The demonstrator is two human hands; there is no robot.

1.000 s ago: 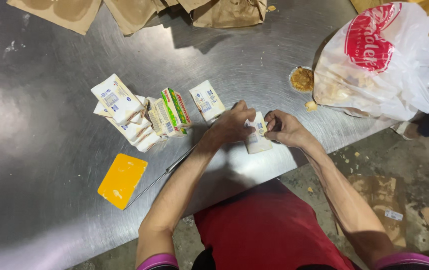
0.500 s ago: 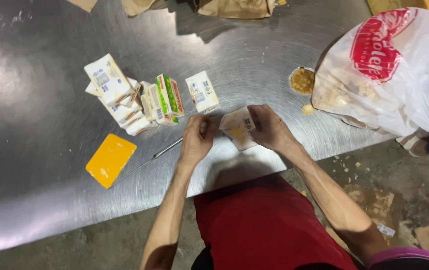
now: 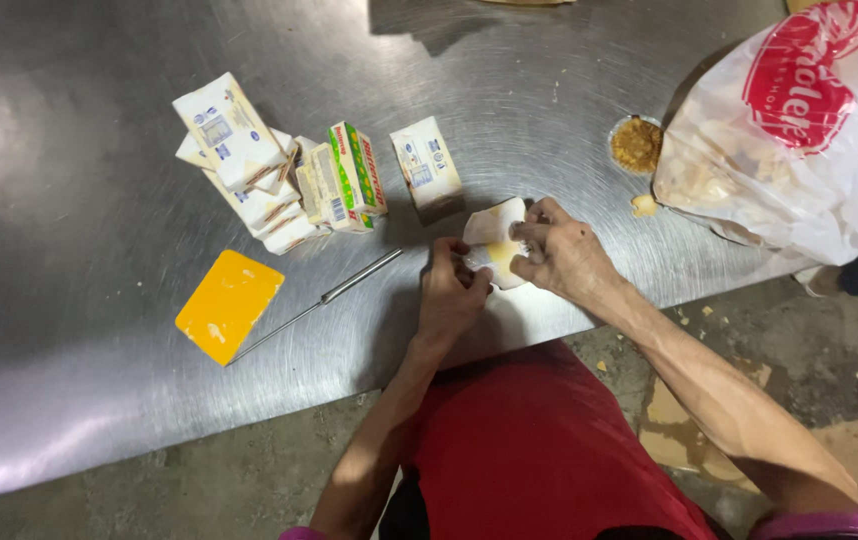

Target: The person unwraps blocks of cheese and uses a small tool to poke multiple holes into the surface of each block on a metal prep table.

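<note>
The left hand (image 3: 452,298) and right hand (image 3: 561,255) pinch a half-unwrapped butter block (image 3: 494,245) between them, just above the steel table (image 3: 69,180) near its front edge. Wrapped blocks (image 3: 279,175) lie at 10 o'clock; a yellow scraper (image 3: 229,305) at 9 o'clock; a white bag (image 3: 799,130) at 2 o'clock.
</note>
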